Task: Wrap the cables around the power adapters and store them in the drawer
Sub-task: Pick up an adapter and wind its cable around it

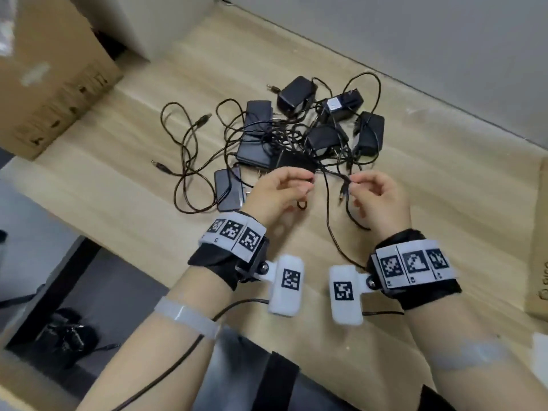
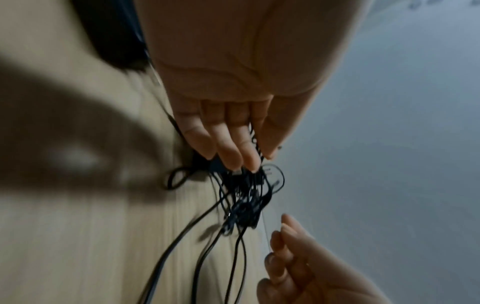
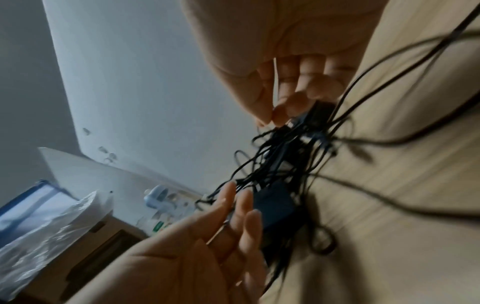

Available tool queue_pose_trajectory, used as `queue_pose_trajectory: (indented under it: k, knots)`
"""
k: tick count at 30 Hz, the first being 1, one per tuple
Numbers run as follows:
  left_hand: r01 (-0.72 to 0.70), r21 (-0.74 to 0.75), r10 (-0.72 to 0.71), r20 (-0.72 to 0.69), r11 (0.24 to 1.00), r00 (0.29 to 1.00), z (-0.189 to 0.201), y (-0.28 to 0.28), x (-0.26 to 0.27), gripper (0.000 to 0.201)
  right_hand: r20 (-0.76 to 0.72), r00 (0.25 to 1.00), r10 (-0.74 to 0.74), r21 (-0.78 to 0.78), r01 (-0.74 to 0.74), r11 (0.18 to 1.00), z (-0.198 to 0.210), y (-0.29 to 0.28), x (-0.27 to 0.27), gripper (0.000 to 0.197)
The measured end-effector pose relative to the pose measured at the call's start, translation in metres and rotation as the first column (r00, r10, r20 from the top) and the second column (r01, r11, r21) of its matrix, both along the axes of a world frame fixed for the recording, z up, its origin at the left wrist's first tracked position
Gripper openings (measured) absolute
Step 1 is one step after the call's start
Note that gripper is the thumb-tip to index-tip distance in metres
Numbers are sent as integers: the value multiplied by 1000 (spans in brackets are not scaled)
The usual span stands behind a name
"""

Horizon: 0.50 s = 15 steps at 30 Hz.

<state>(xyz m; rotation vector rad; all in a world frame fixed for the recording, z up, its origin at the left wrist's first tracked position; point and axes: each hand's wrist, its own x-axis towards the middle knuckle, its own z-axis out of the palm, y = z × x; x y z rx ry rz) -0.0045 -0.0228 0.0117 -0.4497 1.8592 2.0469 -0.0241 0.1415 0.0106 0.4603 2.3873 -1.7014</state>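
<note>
Pinching a thin black cable [image 1: 327,173] between them, both hands hover just above the near part of the wooden desk [image 1: 415,179] in the head view: the left hand [image 1: 277,192] nips it at thumb and forefinger, the right hand [image 1: 378,197] does the same close to the cable's plug end, which dangles beside the fingers. Just beyond the hands, toward the middle of the desk, lies a pile of black power adapters [image 1: 296,93], their leads tangled over and around one another; one adapter [image 1: 228,189] sits apart, just beside the left hand, and loose leads with plugs trail toward the left edge. A cardboard box [image 1: 50,84] stands at the far left corner, and another box [image 1: 538,247] shows at the right edge. Below the near edge an open drawer [image 1: 59,336] holds something dark that I cannot make out. From the left wrist, the left hand's fingers [image 2: 233,139] point down at the tangle [image 2: 244,201], a cable running between forefinger and thumb, while the right hand's curled fingers [image 2: 283,253] show lower right. From the right wrist, blurred, the thumb and forefinger [image 3: 275,111] meet at the edge of the tangle, and the left hand [image 3: 207,236] lies lower in view with its fingers stretched toward an adapter [image 3: 275,205].
</note>
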Motion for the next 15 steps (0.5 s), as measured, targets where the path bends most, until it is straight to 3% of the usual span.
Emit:
queue_pose_trajectory:
  k: [3,6,10,15]
  knots:
    - [-104,-151,100,-34,983,994,-8,22,-17,33,-6,996,-86,82,87,993,-17,28,-11,29]
    - [-222,-255,206,-88,941,975,-14,26,-29,40,-10,996,-83,150,84,985,-26,37,-32,30]
    - [-189,-439,150,-123,878,981,-14,19,-41,54,42,999,30,283,-40,958,-23,29,-73,52]
    - [-96,-817,-82,-173,569,982,-7,-4,-52,55,150,976,158,355,-203,913,-26,12,-100,58]
